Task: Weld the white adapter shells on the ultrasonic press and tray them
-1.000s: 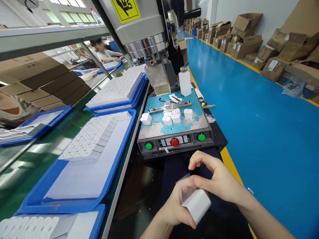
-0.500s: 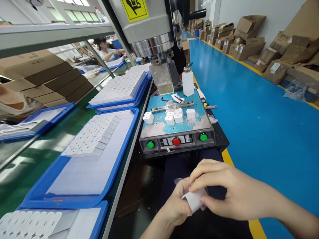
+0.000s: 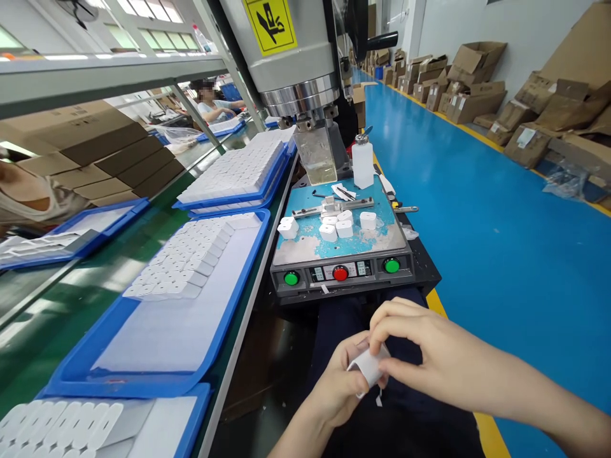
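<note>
Over my lap, my left hand [image 3: 341, 385] is wrapped round a small white hollow plastic casing [image 3: 370, 367], its open end facing lower left. From the right, my right hand [image 3: 415, 346] pinches the casing's other side with thumb and fingers. Below the casing hangs a thin white strip [image 3: 379, 399]; what it is attached to is hidden. Several short white plastic caps [image 3: 344, 228] stand on the blue-topped machine bed [image 3: 305, 245] beyond my hands, around a metal fixture [image 3: 331, 207].
Above the bed is a press head [image 3: 305, 95] with a clear block under it. A white bottle [image 3: 363, 164] stands at the back. To the left, blue trays [image 3: 229, 321] hold rows of white casings. Another person [image 3: 28, 191] sits across the bench. Cardboard boxes [image 3: 477, 102] line the wall.
Both hands still hold the casing, which has turned slightly and shifted a little. A thin white strip now hangs beneath it, and a clear film seen at its upper left is gone from view.
</note>
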Demonstrator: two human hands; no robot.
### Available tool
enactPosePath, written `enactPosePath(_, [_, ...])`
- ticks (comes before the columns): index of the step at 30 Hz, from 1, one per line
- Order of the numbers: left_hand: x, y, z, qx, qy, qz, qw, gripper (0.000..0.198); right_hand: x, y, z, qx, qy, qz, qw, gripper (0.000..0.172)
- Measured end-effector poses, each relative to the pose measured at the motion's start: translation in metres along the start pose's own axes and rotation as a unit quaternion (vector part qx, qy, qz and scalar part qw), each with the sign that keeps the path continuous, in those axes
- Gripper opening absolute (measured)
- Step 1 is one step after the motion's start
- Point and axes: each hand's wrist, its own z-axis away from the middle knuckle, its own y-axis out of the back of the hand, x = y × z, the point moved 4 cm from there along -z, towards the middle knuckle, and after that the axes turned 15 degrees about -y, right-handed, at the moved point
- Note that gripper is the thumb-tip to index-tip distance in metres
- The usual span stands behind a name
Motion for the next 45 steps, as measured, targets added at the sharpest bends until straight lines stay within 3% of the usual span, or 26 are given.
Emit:
enactPosePath(11, [-0.005, 0.005, 0.004, -0.011, 0.026, -0.020, 0.999, 0.059, -0.003, 0.005, -0.002, -0.061, -0.033, 0.032, 0.997, 0.008])
enactPosePath(25, [-0.002, 0.010, 0.002, 0.019, 0.020, -0.047, 0.999, 0.051, 0.004, -0.003, -0.009, 0.019, -0.013, 0.068, 0.997, 0.013])
enactPosePath(34, [-0.005, 0.017, 0.003, 0.015, 0.048, -0.061, 0.997, 0.054, 0.011, -0.001, -0.014, -0.029, -0.027, 0.070, 0.997, 0.009])
enactPosePath(41, [-0.009, 0.015, 0.005, -0.015, 0.067, -0.077, 0.995, 0.051, 0.006, 0.005, -0.015, -0.149, -0.053, 0.059, 0.986, 0.002])
enactPosePath(45, [-0.012, 0.015, 0.004, -0.021, 0.072, -0.073, 0.995, 0.051, 0.010, 0.006, -0.018, -0.182, -0.047, 0.047, 0.981, 0.002])
